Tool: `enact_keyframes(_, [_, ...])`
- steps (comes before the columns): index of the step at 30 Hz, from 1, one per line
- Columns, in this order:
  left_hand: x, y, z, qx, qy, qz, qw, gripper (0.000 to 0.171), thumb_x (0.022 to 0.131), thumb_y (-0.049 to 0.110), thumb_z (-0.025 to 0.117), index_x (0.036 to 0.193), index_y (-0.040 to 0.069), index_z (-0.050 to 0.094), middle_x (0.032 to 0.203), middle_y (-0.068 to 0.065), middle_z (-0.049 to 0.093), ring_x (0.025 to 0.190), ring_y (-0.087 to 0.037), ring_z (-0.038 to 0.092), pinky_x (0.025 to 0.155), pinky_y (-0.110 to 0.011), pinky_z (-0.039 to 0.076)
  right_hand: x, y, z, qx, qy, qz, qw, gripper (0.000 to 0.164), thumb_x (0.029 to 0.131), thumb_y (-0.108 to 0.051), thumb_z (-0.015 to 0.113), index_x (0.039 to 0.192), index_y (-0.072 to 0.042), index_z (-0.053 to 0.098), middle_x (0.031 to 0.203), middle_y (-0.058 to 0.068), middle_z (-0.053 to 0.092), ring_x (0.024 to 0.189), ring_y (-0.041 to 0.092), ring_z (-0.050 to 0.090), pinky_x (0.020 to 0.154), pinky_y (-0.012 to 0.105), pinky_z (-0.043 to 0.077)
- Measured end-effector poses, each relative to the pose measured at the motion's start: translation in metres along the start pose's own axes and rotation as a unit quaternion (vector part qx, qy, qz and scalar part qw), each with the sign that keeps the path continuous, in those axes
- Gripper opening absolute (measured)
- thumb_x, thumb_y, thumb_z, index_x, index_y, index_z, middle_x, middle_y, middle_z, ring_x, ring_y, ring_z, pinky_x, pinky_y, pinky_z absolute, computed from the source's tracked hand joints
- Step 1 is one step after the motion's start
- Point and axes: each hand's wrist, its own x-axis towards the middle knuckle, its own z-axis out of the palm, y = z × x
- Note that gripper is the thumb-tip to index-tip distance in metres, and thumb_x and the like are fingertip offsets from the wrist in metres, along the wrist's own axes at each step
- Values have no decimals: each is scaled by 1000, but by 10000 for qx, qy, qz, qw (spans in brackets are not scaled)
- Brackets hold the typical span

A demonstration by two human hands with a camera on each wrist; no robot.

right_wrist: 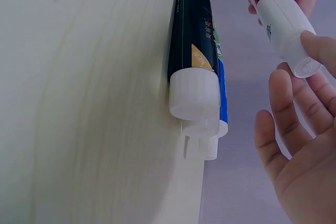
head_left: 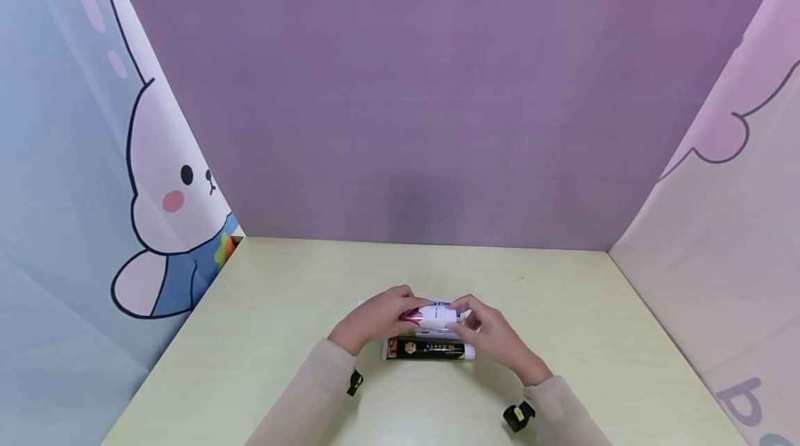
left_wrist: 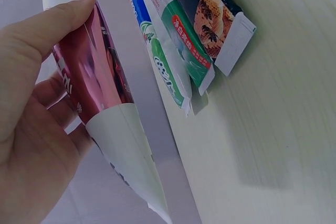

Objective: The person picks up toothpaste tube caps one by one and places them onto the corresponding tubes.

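A white-and-metallic-pink toothpaste tube (head_left: 435, 317) is held above the table between both hands. My left hand (head_left: 375, 317) grips its body, thumb on top and fingers beneath, as the left wrist view shows. At the white cap (right_wrist: 307, 67), my right hand (head_left: 494, 335) pinches the end between thumb and fingers. Below lie more tubes side by side: a black one (head_left: 431, 348) with a honeycomb picture nearest me, a green-and-white one (left_wrist: 191, 45), and a blue, white and green one (left_wrist: 163, 61). Their white caps all point right.
The pale wooden table (head_left: 281, 293) meets a purple cloth backdrop (head_left: 425, 98) at its far edge. Printed cloths (head_left: 56, 189) hang along the left and right sides. Black straps (head_left: 519, 416) show near both wrists.
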Motion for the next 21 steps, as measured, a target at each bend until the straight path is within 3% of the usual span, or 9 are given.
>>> enact_keyframes(6, [-1, -3, 1, 15, 42, 31, 10000, 48, 93, 29, 73, 140, 27, 61, 109, 2, 59, 86, -7, 51, 74, -19, 48, 2, 18, 6, 76, -4, -7, 10000, 23, 97, -9, 67, 119, -4, 59, 99, 9, 64, 66, 12, 56, 57, 24, 49])
enact_keyframes(11, [-1, -4, 2, 35, 76, 64, 9999, 48, 94, 29, 72, 140, 27, 61, 109, 2, 59, 86, -7, 51, 73, -18, 48, 5, 40, 11, -11, 44, -30, 10000, 24, 99, -16, 66, 120, -11, 59, 101, 4, 64, 66, 9, 55, 56, 25, 49])
enact_keyframes(16, [-1, -3, 2, 51, 67, 37, 10000, 47, 94, 30, 72, 140, 26, 61, 109, 2, 59, 86, -7, 51, 74, -18, 48, 5, 44, 11, 118, -40, 87, 9999, 26, 98, -24, 67, 121, -17, 57, 104, 1, 63, 76, 15, 60, 63, 28, 53])
enact_keyframes(21, [-1, -2, 2, 59, 58, 37, 10000, 47, 94, 30, 71, 140, 26, 61, 111, 2, 59, 88, -7, 51, 76, -18, 49, 4, 40, 12, -6, -36, 82, 10000, 31, 98, -22, 68, 126, -16, 56, 106, 3, 65, 82, 18, 62, 67, 28, 53])
